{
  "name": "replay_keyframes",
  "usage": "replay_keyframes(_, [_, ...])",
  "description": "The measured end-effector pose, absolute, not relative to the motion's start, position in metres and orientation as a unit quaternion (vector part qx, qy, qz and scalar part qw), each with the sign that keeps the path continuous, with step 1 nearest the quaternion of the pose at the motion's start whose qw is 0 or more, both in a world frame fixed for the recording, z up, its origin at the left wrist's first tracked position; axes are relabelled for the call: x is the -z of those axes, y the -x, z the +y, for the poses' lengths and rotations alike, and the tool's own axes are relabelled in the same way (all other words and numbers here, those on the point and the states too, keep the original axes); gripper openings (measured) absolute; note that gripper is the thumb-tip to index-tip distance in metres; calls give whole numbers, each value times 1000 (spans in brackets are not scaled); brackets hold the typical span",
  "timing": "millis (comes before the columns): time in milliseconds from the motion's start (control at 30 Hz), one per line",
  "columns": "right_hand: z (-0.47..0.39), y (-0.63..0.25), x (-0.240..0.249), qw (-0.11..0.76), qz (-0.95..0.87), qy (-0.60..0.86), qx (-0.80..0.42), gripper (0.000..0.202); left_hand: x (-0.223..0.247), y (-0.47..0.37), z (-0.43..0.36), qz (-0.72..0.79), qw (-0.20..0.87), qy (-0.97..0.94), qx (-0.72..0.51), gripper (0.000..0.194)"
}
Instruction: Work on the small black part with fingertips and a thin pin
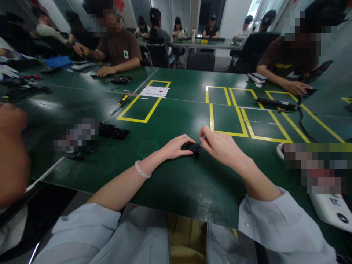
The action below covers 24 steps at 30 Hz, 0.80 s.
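Observation:
A small black box-shaped part [194,147] is on or just above the green table [170,187], near the middle of the view. Thumb and fingers of my left hand [178,146] grip its left side. Just to the right of the part, my right hand [217,143] is raised with its fingers curled together; whether anything small is between its fingertips is hidden. A pale bracelet [141,170] circles my left wrist.
Black pieces [114,131] lie at the left, near a yellow-black screwdriver [121,103] and a white paper [154,91]. Yellow tape outlines mark the table. A white device [332,209] sits at the right. Across the table, people handle items; a person's arm [12,157] shows at far left.

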State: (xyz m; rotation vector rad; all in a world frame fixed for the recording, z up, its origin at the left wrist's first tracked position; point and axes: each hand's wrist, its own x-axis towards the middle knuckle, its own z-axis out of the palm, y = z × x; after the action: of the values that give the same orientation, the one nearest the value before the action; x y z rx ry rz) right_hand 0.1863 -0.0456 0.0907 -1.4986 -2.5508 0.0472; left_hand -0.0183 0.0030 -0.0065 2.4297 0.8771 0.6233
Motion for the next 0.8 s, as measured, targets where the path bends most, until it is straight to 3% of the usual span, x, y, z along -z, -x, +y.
replay_keyframes(800, [-43,-188,-87,84,-861,502,-17,20,6,19,3,316,240,-889,-227,36])
